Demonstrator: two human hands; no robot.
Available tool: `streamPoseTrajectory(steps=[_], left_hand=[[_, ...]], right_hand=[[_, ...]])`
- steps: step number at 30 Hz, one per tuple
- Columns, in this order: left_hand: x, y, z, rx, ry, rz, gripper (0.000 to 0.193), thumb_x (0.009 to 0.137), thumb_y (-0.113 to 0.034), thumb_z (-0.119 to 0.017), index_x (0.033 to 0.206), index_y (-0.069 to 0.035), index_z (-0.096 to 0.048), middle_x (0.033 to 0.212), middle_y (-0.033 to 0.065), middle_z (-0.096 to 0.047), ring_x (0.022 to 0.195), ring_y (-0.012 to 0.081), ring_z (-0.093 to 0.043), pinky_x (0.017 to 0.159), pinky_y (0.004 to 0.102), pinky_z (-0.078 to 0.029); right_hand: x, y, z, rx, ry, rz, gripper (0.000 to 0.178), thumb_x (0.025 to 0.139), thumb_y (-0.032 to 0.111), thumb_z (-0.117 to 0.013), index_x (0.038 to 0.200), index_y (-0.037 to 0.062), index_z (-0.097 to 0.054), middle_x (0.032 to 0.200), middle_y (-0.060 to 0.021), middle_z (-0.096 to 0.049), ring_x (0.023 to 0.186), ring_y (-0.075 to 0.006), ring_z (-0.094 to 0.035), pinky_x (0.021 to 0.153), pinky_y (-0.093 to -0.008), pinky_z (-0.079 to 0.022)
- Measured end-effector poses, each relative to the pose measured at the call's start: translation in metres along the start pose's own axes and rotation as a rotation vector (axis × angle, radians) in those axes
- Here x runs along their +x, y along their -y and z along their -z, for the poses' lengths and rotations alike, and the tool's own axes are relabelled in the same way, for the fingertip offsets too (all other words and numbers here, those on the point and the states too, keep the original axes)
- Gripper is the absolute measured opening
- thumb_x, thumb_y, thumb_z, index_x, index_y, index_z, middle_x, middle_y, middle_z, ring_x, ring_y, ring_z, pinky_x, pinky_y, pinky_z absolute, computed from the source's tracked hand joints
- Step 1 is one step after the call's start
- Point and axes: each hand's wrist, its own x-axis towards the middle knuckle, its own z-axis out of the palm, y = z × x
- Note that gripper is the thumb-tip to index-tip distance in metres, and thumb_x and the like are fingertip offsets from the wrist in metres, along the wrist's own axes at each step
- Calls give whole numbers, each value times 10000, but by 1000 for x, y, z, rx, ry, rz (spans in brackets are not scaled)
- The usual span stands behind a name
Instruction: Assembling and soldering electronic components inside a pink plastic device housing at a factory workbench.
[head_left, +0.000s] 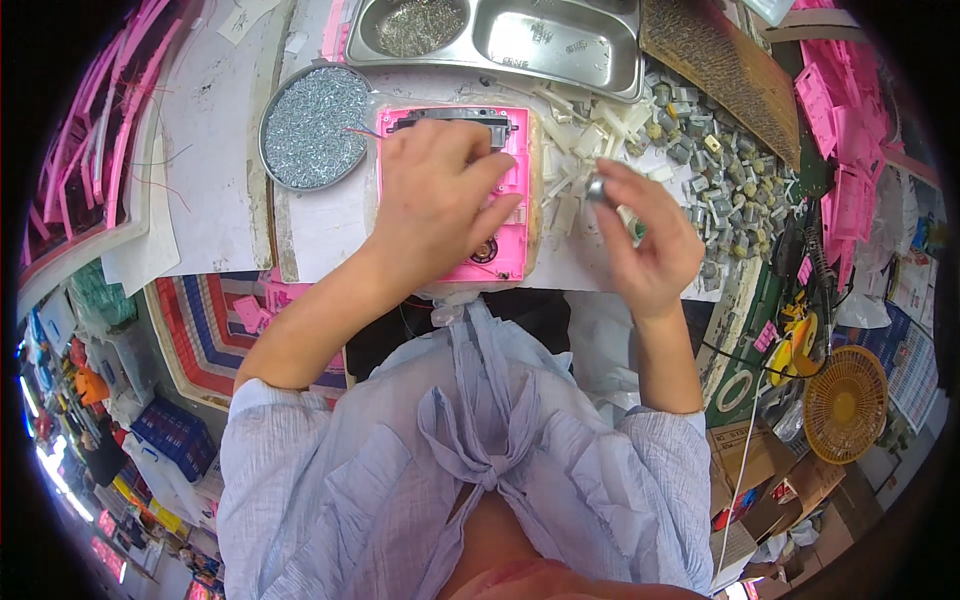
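A pink plastic housing (512, 150) lies flat on the worktable in front of me, with a dark part along its far edge and a small round part near its front corner. My left hand (435, 195) rests on top of it, fingers spread and pressing down, covering most of its middle. My right hand (645, 235) is raised just right of the housing and pinches a small silver cylindrical motor (597, 188) between thumb and fingertips.
A round metal dish of small screws (310, 125) sits left of the housing. A steel two-compartment tray (560, 40) stands behind it. White plastic pieces (585, 130) and a heap of small motors (720, 170) lie to the right. Pink housings are stacked at both sides.
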Motion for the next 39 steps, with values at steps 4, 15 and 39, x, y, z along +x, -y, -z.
streamPoseTrajectory(steps=[4, 15, 39], left_hand=[[-10, -7, 1, 32, 57, -59, 286, 801, -284, -770, 1051, -150, -733, 1122, 52, -608, 1073, 271, -542, 957, 453, -334], [-42, 22, 33, 17, -84, 112, 316, 793, -225, -795, 1090, -144, -725, 1253, 87, -611, 1136, 301, -551, 1022, 449, -350], [-46, 38, 30, 93, -193, -15, 161, 763, -162, -808, 882, -138, -702, 815, -31, -607, 800, 170, -589, 848, 403, -322]], right_hand=[[7, 1, -15, 26, 30, -168, 325, 808, 21, -789, 1120, 32, -699, 1130, -154, -744, 931, -314, -733, 808, -340, -581], [15, -8, -53, -115, 208, -60, 269, 772, 144, -807, 1023, 107, -715, 1375, -112, -613, 1225, -394, -475, 1049, -471, -387], [54, 24, -56, -270, 261, 53, 208, 725, 129, -794, 922, 98, -736, 1333, -127, -594, 1248, -410, -441, 1045, -495, -409]])
